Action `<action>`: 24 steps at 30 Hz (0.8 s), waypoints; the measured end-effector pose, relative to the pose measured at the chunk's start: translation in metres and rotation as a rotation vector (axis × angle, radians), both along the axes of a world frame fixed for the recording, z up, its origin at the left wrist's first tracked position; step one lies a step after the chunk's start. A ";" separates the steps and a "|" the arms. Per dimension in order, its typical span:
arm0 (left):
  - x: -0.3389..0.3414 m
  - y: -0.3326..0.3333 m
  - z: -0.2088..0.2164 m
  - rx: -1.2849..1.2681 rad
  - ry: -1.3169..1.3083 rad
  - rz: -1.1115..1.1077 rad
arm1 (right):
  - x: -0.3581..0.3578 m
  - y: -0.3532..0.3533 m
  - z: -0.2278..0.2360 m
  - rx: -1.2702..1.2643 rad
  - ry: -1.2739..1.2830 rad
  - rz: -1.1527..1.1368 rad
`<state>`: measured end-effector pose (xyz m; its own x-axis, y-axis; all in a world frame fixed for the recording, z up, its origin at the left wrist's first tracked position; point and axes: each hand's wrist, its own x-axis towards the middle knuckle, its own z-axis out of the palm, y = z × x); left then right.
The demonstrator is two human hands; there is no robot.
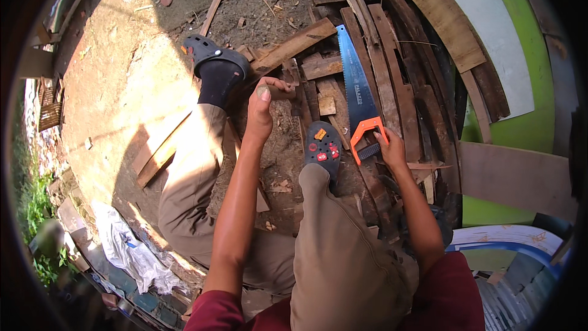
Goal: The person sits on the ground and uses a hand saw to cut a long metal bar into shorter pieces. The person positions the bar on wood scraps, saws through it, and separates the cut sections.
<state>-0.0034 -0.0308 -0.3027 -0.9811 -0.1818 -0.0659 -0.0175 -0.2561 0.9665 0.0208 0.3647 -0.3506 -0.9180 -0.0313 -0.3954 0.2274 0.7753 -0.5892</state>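
Note:
My right hand (393, 148) is closed round the orange handle (365, 136) of a handsaw. The saw's blue blade (356, 76) points away from me, its toothed edge facing left, above the wood scraps. My left hand (262, 110) is held out over the ground between my feet. Its thumb is up and its index finger reaches right, near a dark wood strip (300, 99); I see nothing held in it. Just beyond lies a longer brown plank (297, 46), slanting up to the right. A small pale wood block (326, 105) rests among the offcuts.
Long weathered boards (389, 67) are piled along the right. Behind them are a plywood strip (438, 9) and a green panel (520, 43). My dark clogs (323, 147) stand among scraps. Another plank (160, 153) lies left of my leg, and a white plastic sack (131, 248) lower left.

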 end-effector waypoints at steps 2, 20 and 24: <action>-0.004 -0.001 -0.002 -0.023 0.003 -0.034 | 0.002 0.006 -0.008 0.209 0.059 0.059; -0.053 0.018 0.016 0.129 -0.205 0.310 | -0.077 -0.122 -0.056 0.164 0.177 0.756; -0.077 0.010 0.030 0.156 -0.324 0.410 | -0.077 -0.124 -0.033 -0.123 0.173 0.593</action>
<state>-0.0801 -0.0212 -0.2729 -0.7567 -0.5094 -0.4098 -0.1766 -0.4442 0.8784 -0.0559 0.2402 -0.3839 -0.7809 -0.5905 -0.2037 -0.3273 0.6646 -0.6717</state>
